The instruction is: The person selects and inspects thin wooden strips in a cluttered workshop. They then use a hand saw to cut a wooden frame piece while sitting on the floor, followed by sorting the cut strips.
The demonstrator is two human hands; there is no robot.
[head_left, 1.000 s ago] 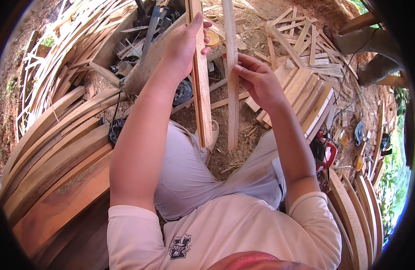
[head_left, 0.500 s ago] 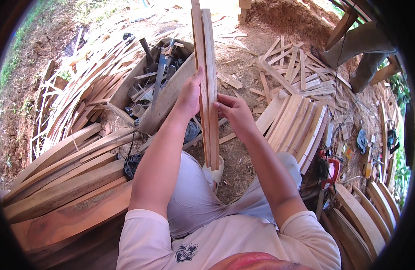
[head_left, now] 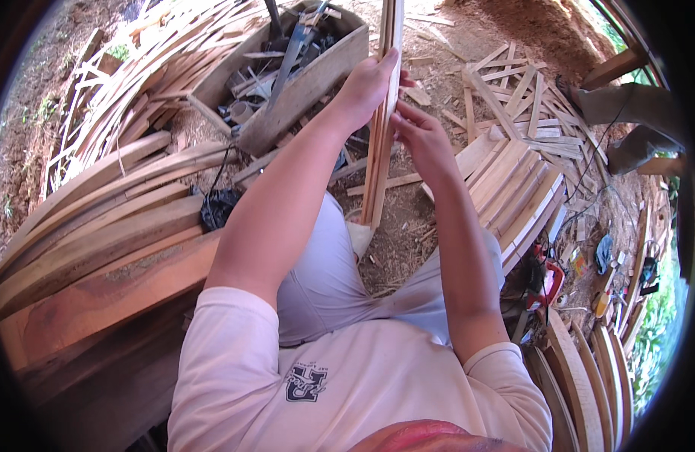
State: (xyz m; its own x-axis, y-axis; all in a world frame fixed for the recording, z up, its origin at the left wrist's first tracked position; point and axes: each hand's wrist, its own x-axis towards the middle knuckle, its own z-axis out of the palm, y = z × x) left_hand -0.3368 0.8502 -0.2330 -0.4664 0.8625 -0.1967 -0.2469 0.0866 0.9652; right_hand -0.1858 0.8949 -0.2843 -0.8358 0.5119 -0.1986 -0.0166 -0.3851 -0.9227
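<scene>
Left hand, arm extended forward, grasps wooden strips; right hand at their edge, fingers bent, cannot tell if gripping.

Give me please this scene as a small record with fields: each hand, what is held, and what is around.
Left hand: gripping the strips
Right hand: touching, or nearly touching, the strips' right edge
Strips: wooden, long, narrow, side by side; count unclear
Box: wooden, upper left of centre, holding tools
Left side: curved beams
Right side: stacked planks, loose offcuts beyond
Other person: legs at upper right
</scene>
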